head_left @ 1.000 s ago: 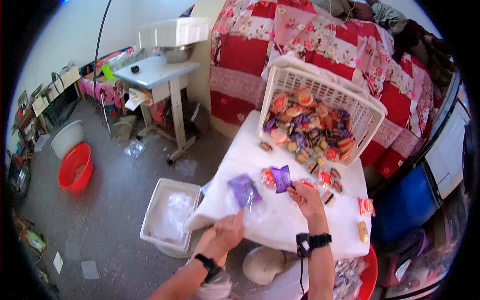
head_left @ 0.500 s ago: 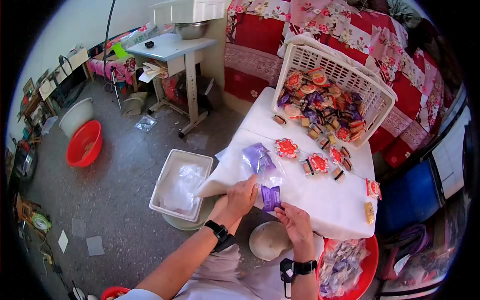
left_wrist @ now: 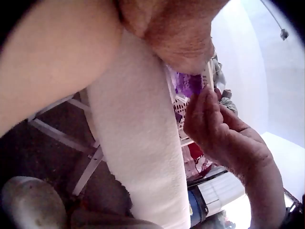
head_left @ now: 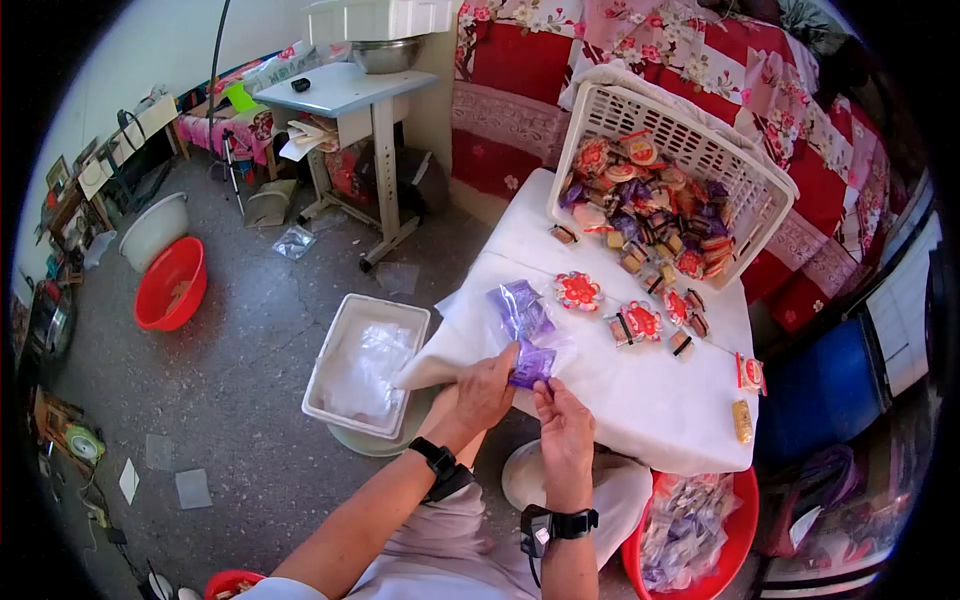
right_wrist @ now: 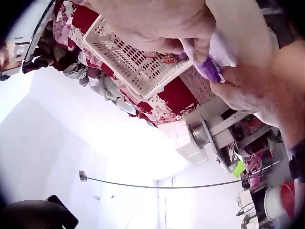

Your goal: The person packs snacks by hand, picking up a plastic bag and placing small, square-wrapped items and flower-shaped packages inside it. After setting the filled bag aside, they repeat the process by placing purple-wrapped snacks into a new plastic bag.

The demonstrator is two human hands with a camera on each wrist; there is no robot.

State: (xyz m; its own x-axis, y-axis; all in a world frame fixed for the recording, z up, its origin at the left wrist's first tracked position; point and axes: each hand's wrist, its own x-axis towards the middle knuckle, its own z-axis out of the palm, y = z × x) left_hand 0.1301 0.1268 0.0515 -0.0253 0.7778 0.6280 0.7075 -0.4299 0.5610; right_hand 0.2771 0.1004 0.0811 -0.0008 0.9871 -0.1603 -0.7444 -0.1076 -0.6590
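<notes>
My right hand [head_left: 566, 428] pinches a purple wrapped packet [head_left: 533, 366] by its near end. The left hand [head_left: 484, 392] holds the mouth of a clear plastic bag [head_left: 563, 350], its fingers right against that packet. Farther inside the bag lies another purple packet [head_left: 521, 308], on the white cloth-covered table [head_left: 640, 410]. In the left wrist view, the right fingertips meet the purple packet [left_wrist: 189, 85] just below the left hand. Beyond the bag are a red flower-patterned packet [head_left: 578, 291] and several small wrapped snacks [head_left: 640, 322].
A tilted white basket [head_left: 765, 190] of mixed wrapped snacks stands at the table's back. To the left, a white tub [head_left: 312, 395] holds clear plastic bags. A red basin [head_left: 750, 540] with filled bags sits below the table's right front. Two snacks lie near the right edge.
The right hand has carried the purple packet from the table's middle toward me, then up and left to the mouth of the bag at my left hand. The view has shifted.
</notes>
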